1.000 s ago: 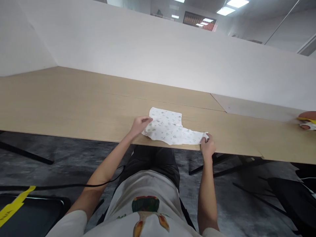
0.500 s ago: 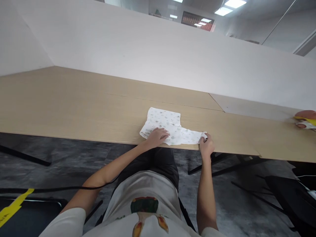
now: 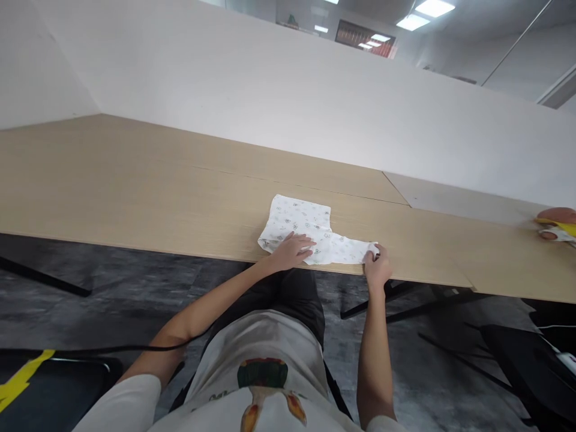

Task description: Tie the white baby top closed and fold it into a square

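A small white garment [image 3: 300,217] with a scattered print lies folded on the table near its front edge. One narrow part, like a sleeve or leg, stretches out to the right. My left hand [image 3: 291,251] rests flat on the garment's lower left part, fingers extended toward the right. At the far end of the narrow part, my right hand [image 3: 377,264] is closed on the cloth's end, thumb and fingers pinching it.
The long wood-coloured table [image 3: 135,186] runs along a white partition [image 3: 270,90]. A doll-like thing [image 3: 558,225] in yellow lies at the far right. Black chairs [image 3: 531,366] stand on both sides, and a black cable [image 3: 112,348] crosses by my left arm.
My left hand has slid slightly to the right over the garment. The right hand keeps its pinch on the end; the view has shifted a little.
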Demonstrator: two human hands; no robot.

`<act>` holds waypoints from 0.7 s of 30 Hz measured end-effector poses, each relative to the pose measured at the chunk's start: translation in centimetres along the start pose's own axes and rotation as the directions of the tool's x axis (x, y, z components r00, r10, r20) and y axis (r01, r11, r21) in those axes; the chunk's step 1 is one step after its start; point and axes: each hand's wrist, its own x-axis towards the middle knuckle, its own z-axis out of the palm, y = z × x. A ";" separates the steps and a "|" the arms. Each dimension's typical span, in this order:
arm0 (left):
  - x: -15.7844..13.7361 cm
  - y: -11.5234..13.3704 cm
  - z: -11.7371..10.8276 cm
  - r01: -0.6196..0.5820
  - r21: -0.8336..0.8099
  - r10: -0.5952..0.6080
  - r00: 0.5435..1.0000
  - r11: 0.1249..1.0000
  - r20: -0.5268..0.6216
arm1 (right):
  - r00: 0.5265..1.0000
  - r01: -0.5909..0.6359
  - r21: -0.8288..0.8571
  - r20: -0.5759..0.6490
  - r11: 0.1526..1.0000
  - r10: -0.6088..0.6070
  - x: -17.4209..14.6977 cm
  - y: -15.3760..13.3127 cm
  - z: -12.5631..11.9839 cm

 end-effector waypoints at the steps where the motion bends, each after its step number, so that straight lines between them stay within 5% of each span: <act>1: -0.5 -0.4 -0.7 0.009 0.006 -0.009 1.000 1.000 -0.015 | 1.000 -0.001 0.015 0.007 1.000 0.001 0.1 0.1 -0.1; 6: -3.3 -4.1 -4.5 0.176 0.068 -0.160 0.968 0.982 -0.194 | 1.000 0.008 0.138 -0.024 0.990 -0.005 1.0 -1.2 -1.4; 11: -4.9 -6.0 -4.5 0.253 -0.009 -0.248 0.943 0.968 -0.223 | 0.984 0.178 0.179 -0.007 0.968 -0.180 -0.3 -8.6 -1.8; 15: -5.1 -6.1 -3.8 0.257 -0.136 -0.288 0.909 0.957 -0.301 | 0.876 0.429 0.181 0.155 0.885 -0.456 -3.9 -15.4 0.6; 21: -5.1 -6.4 -3.9 0.238 -0.289 -0.335 0.873 0.927 -0.356 | 0.754 0.542 0.100 0.381 0.835 -0.535 -9.7 -18.7 5.1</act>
